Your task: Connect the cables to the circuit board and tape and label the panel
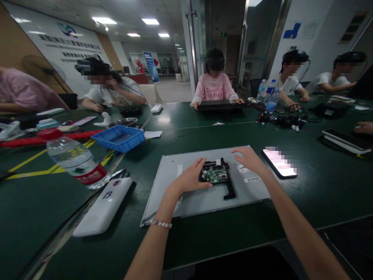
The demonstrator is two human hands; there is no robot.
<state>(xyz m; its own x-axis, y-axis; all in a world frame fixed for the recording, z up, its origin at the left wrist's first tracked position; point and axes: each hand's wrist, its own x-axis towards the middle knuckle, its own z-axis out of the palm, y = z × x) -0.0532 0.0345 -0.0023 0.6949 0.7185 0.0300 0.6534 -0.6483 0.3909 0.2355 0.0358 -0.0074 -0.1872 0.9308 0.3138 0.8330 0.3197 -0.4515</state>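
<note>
A flat grey display panel [169,202] lies on the green table in front of me, its bare metal back up. On its middle sits a green circuit board [214,174] in a black plastic bracket [230,190] whose arm reaches toward me. My left hand [189,178] grips the left end of the board, thumb along the near edge and fingers at the far edge. Above the panel's right part, near its white labels [252,179], my right hand [247,158] is open and holds nothing, fingers loosely bent.
A lit phone [279,163] lies right of the panel. To the left are a white power bank [105,206] marked 13, a water bottle [77,159] and a blue tray [119,138]. Cables run along the table seam. Several people sit around the table, one handling a dark panel [220,105] opposite.
</note>
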